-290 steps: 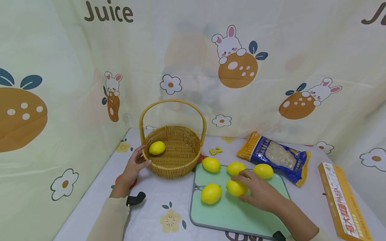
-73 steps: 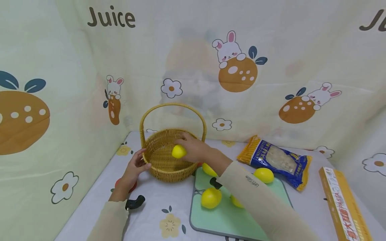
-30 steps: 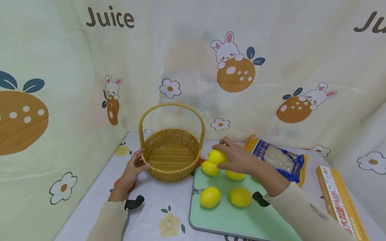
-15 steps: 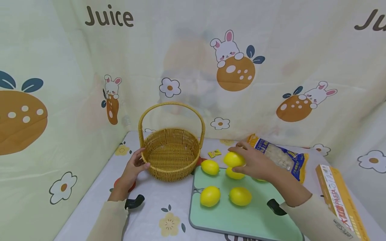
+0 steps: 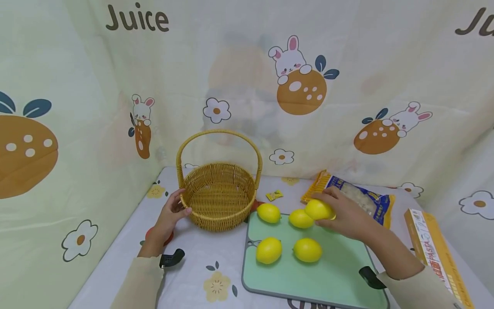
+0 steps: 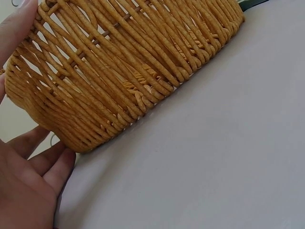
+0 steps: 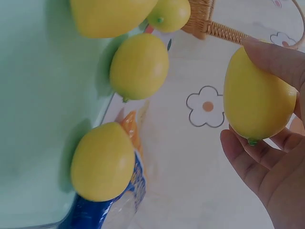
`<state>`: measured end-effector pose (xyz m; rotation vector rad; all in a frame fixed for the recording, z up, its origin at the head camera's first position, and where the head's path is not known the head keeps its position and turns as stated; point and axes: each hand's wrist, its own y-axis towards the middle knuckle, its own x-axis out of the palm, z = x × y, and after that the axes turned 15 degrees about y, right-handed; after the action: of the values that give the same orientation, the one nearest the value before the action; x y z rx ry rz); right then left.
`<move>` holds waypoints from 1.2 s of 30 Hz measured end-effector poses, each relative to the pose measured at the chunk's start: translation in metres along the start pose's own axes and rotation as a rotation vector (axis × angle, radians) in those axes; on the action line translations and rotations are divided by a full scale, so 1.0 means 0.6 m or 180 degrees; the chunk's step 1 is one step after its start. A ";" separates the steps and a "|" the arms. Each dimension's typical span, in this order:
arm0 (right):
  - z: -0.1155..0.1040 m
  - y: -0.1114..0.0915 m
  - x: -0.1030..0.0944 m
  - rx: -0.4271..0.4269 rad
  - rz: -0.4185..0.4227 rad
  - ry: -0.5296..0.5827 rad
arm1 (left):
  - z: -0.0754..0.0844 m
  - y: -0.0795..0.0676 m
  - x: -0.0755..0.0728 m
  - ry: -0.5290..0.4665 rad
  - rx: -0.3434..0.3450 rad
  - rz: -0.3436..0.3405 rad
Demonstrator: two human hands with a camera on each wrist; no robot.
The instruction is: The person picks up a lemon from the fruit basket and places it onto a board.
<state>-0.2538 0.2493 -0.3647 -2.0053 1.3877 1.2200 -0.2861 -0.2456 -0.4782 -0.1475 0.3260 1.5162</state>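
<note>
My left hand (image 5: pixel 170 219) grips the left side of a round wicker basket (image 5: pixel 218 222), thumb at the rim; the left wrist view has fingers against the woven wall (image 6: pixel 119 62). The basket stands upright with its handle raised, its woven floor in sight. My right hand (image 5: pixel 345 214) holds a yellow lemon (image 5: pixel 318 209) between thumb and fingers, above the back of a green cutting board (image 5: pixel 308 281). Several other lemons (image 5: pixel 307 250) lie on the board. One of them, a lemon (image 7: pixel 102 162) near the blue bag in the right wrist view, is mostly hidden by my right hand in the head view.
Behind the board lies a blue and yellow pasta bag (image 5: pixel 380 208), partly covered by my right hand. A long orange pasta box (image 5: pixel 440 257) is at the far right. A small yellow packet (image 5: pixel 274 195) sits between basket and bag. Printed cloth (image 5: pixel 247 86) hangs behind.
My right hand earlier had a lemon inside the basket; it has since carried it out and rightward over the board. The basket's inside shows no lemon now. My left hand stays on the basket.
</note>
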 end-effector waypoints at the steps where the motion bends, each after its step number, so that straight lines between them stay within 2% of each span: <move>1: 0.002 -0.004 -0.001 0.0009 0.0000 0.0011 | -0.001 -0.001 0.000 -0.0001 -0.0016 0.0002; 20: 0.055 -0.073 -0.015 0.0564 0.0034 0.0072 | 0.000 -0.001 0.001 -0.0002 0.0005 0.0028; 28: 0.072 -0.099 -0.008 0.0666 0.0025 0.0153 | -0.042 0.018 0.002 -0.0047 0.0001 0.0088; 36: 0.088 -0.124 0.009 0.0800 0.0009 0.0210 | -0.045 0.019 0.005 -0.0006 0.0070 0.0153</move>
<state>-0.2089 0.3160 -0.4079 -1.8834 1.4939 0.9353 -0.3006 -0.2504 -0.5036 -0.1218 0.3467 1.5596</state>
